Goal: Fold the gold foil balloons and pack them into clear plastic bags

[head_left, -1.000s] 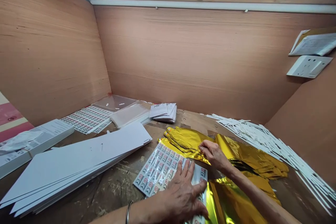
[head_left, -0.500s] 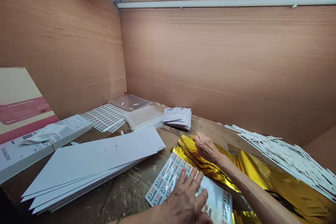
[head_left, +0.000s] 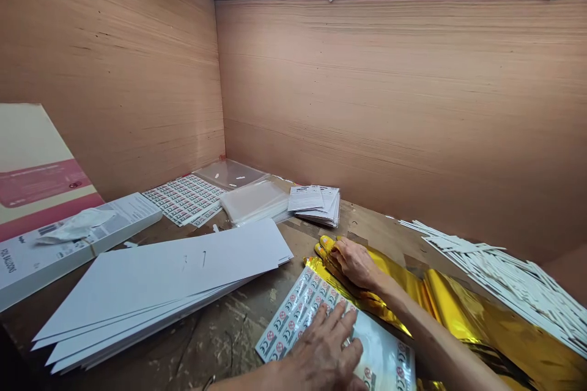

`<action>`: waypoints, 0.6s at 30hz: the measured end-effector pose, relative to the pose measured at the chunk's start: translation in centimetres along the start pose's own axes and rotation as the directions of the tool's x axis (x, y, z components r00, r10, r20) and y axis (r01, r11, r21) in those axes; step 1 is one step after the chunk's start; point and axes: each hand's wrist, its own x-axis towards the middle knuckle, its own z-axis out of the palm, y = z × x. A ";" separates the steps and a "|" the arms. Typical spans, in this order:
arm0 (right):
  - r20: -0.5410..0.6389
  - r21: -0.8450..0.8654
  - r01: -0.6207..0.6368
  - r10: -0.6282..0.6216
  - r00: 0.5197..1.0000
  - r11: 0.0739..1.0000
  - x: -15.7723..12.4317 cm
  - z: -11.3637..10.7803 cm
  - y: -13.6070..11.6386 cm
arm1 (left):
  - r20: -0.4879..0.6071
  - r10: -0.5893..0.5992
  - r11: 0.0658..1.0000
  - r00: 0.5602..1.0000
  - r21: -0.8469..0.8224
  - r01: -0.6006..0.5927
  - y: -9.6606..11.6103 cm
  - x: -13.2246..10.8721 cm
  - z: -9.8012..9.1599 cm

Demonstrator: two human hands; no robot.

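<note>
**Left hand spread on a label sheet, right hand bearing down on gold foil**

Seen from the room, the left hand lies flat near the front of the bench, fingers fanned apart across the rows of red-and-white labels, with no pinch on the sheet. The right hand sits just beyond it, fingers closed together and curled down over a folded yellow-gold foil end. Whether those fingertips pinch the foil is hidden from here. The label sheet rests at the foil's near edge and overlaps it, and a glossy pale stretch covers its right part.

Supplies remain in quantity. A stack of white card strips lies to the left, and a heap of narrow white die-cut strips lies to the right. At the far end are more label sheets, clear plastic bags and a pile of printed leaflets. No sealed, finished pack can be picked out, and a flat box marked for foil balloons sits far left.
</note>
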 end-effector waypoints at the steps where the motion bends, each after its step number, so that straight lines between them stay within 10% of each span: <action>1: -0.002 0.035 -0.015 0.015 1.000 0.999 0.0 -0.1 0.2 | 0.004 -0.014 1.000 1.000 -0.017 0.014 0.1 0.1 -0.7; 9: -0.086 0.173 -0.167 0.184 0.979 0.971 -1.3 -0.1 0.5 | -0.001 -0.308 0.951 0.952 -0.047 0.307 -2.5 2.8 -5.9; 18: -0.095 -0.156 -0.098 0.084 0.992 0.983 -1.6 0.8 -3.1 | -0.014 -0.489 0.870 0.872 -0.080 0.487 -7.5 5.4 -3.8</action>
